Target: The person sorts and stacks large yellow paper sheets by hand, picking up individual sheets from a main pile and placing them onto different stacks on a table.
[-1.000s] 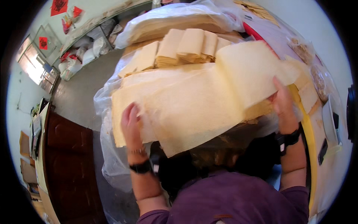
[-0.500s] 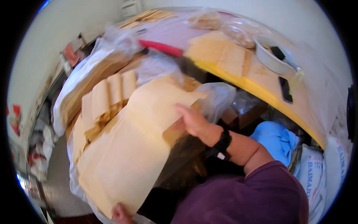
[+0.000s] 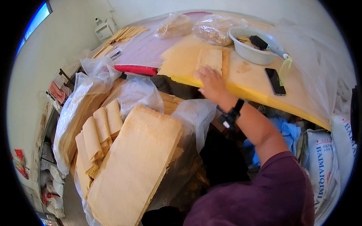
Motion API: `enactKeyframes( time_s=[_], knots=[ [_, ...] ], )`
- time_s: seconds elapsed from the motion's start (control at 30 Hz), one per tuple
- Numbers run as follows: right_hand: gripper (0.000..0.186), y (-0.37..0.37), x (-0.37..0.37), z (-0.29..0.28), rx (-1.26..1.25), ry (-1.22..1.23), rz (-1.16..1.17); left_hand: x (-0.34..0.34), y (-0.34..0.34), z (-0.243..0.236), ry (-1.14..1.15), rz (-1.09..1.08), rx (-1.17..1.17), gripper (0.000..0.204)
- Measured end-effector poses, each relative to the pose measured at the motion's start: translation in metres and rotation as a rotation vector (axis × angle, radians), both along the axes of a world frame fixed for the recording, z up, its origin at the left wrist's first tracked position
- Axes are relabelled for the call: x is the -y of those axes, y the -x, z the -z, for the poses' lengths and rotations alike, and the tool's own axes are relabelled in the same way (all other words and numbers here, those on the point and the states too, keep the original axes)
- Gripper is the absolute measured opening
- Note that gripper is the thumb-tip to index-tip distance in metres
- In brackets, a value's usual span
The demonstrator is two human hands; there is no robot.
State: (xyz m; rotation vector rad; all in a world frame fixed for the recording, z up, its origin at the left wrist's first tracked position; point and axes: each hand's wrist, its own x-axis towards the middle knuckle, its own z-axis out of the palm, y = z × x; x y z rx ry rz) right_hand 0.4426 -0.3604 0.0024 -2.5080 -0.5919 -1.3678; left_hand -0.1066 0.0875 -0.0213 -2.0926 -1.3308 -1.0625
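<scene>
My right hand (image 3: 213, 83) reaches over the front edge of the yellow-covered table. Its fingers are stretched out on or just above the near end of a small tan sheet (image 3: 209, 60), beside a narrow darker strip (image 3: 225, 62). Below and to the left, a stack of long, thin tan sheets (image 3: 132, 162) lies flat, its layered edges showing along the right side. Several folded or rolled tan pieces (image 3: 91, 138) lie against the stack's left side. My left hand is out of view.
A white basin (image 3: 249, 53) holds tan pieces and a black-headed brush (image 3: 260, 42). Nearby are a phone (image 3: 275, 81) and bags of tan pieces (image 3: 217, 31). Clear plastic (image 3: 194, 115) drapes around the stack. White sacks (image 3: 320, 165) and blue cloth (image 3: 288, 132) are at the right.
Both hands were on a large sheet above the stack; now it lies flat, folded or let go. My right hand has moved up to the table, and my left has left the view.
</scene>
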Motion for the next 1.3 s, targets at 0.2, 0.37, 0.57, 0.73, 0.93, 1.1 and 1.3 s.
enactKeyframes(
  time_s=[0.2, 0.37, 0.57, 0.73, 0.93, 1.1, 1.3],
  knots=[
    [0.031, -0.036, 0.05, 0.011, -0.393, 0.159, 0.073, 0.052, -0.04, -0.032, 0.064, 0.209, 0.066, 0.041],
    [0.025, -0.001, 0.058, -0.035, -0.395, -0.342, 0.008, 0.061, -0.055, -0.041, 0.133, 0.332, 0.051, 0.034],
    [0.028, 0.058, 0.009, -0.099, -0.502, -0.799, -0.761, 0.054, -0.07, -0.008, 0.481, 0.644, 0.457, 0.018],
    [0.032, 0.13, -0.079, -0.108, -1.05, -1.273, -1.115, 0.106, -0.107, -0.023, 1.209, 0.996, 0.6, 0.039],
    [0.036, 0.168, -0.145, -0.044, -1.703, -1.007, -1.158, 0.113, -0.116, -0.035, 1.571, 1.136, 1.168, 0.047],
    [0.038, 0.18, -0.181, -0.02, -1.846, -0.882, -1.094, 0.101, -0.078, -0.034, 1.608, 0.874, 0.821, 0.026],
    [0.039, 0.17, -0.218, -0.027, -1.714, -0.795, -1.214, 0.086, -0.074, -0.021, 1.777, 0.77, 1.042, 0.016]
  ],
)
